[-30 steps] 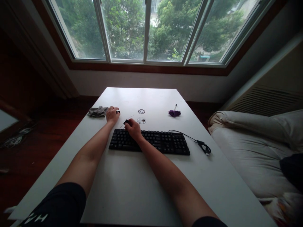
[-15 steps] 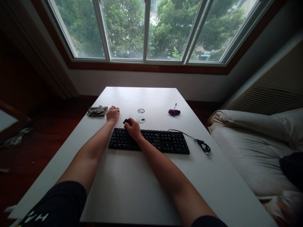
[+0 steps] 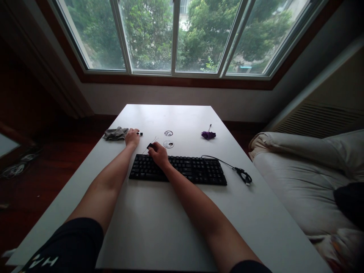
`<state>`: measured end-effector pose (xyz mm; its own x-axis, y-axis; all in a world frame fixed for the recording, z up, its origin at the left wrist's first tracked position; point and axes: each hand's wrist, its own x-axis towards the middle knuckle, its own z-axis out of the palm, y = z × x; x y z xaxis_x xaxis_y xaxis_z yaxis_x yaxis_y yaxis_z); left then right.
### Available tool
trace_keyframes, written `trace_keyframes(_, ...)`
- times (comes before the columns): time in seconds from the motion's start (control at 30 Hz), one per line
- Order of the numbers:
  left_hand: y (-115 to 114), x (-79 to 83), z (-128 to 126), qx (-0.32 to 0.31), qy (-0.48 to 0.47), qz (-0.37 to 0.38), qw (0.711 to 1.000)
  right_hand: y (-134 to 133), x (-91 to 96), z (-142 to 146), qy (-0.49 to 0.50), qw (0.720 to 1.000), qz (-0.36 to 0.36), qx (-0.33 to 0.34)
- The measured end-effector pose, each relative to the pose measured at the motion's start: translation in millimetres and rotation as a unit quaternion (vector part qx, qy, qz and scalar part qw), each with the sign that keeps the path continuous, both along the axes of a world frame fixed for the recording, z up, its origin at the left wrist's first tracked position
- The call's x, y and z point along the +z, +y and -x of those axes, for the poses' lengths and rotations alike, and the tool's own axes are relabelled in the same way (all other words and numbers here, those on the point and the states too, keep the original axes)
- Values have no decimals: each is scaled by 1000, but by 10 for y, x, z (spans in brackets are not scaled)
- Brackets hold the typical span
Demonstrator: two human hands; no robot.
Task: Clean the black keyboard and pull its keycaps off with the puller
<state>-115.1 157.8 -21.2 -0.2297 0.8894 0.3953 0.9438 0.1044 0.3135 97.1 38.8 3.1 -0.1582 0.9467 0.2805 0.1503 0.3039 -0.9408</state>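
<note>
A black keyboard (image 3: 193, 170) lies across the white table (image 3: 159, 227). My right hand (image 3: 158, 152) rests over the keyboard's far left edge, fingers closed on a small black object (image 3: 150, 145) with a thin wire beside it. My left hand (image 3: 132, 137) lies on the table just beyond the keyboard, fingers curled beside a tiny black piece (image 3: 140, 133) that lies at its fingertips. A crumpled grey cloth (image 3: 115, 133) sits just left of that hand.
Two small round discs (image 3: 168, 138) lie behind the keyboard. A purple item with a pen (image 3: 208, 134) sits at the back right. The keyboard's cable (image 3: 241, 175) coils at its right end. A white sofa (image 3: 307, 182) stands on the right, windows ahead.
My left hand has slid slightly left, toward the grey cloth, leaving the tiny black piece more exposed. The right hand stays put.
</note>
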Motion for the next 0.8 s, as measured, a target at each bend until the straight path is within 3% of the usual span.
trace_keyframes(0.37,-16,25,4,8,8,-31,999,2,-5,-1,2,1000,5,1)
trace_keyframes(0.47,-25,31,-1,-13,13,-27,999,-7,22,-11,-2,1000,12,3)
trace_keyframes(0.8,-23,44,10,-2,9,1,1000,-29,66,-23,-11,1000,23,1)
